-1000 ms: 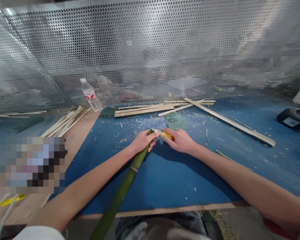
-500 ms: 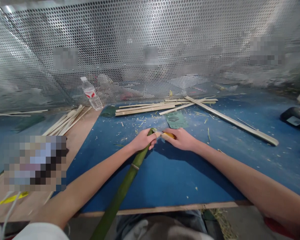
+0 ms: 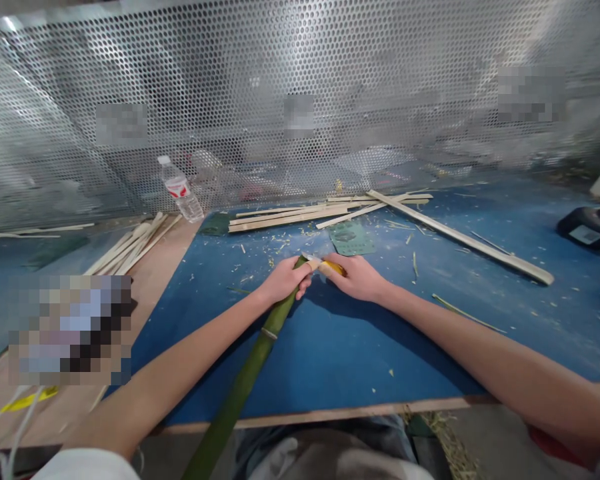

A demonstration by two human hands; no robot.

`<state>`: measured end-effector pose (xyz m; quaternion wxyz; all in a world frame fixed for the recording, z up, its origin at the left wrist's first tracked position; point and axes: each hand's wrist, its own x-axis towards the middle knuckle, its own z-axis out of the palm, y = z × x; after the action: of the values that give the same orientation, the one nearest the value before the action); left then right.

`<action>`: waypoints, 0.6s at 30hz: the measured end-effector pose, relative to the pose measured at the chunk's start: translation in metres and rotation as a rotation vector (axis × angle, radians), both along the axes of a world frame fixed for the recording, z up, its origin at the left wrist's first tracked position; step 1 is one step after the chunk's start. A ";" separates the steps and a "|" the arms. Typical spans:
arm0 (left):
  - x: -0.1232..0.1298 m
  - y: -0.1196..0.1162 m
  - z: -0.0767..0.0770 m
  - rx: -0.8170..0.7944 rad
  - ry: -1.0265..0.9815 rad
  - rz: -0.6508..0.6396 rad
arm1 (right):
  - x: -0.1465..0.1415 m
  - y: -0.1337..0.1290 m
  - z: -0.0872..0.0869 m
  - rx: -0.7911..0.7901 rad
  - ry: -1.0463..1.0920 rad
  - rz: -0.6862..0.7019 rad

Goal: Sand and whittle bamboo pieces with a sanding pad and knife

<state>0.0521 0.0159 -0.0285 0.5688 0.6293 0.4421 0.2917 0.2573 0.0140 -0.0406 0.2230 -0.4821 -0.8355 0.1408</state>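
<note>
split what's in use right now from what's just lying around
In use: left hand gripping green bamboo pole; right hand holding yellow-handled knife at the pole's top end.
Lying about: bamboo strips, plastic water bottle, green card, shavings on the blue board.

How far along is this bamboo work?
Done: pale split strips lie on the blue board among shavings. In hand: the left hand grips a green bamboo pole while the right hand works a yellow-handled knife at its tip. Remaining: the long pole looks uncut.
</note>
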 end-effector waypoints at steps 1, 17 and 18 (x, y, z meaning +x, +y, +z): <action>0.000 -0.001 0.000 0.009 -0.002 -0.005 | 0.001 0.001 -0.002 0.009 0.013 0.020; -0.003 0.003 -0.002 -0.006 -0.030 -0.048 | 0.006 0.002 0.005 -0.006 -0.007 0.085; -0.002 0.003 -0.002 -0.007 -0.023 -0.044 | 0.006 0.001 0.006 0.002 -0.029 0.068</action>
<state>0.0498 0.0189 -0.0306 0.5823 0.6336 0.4224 0.2847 0.2629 0.0150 -0.0347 0.2064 -0.4553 -0.8546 0.1402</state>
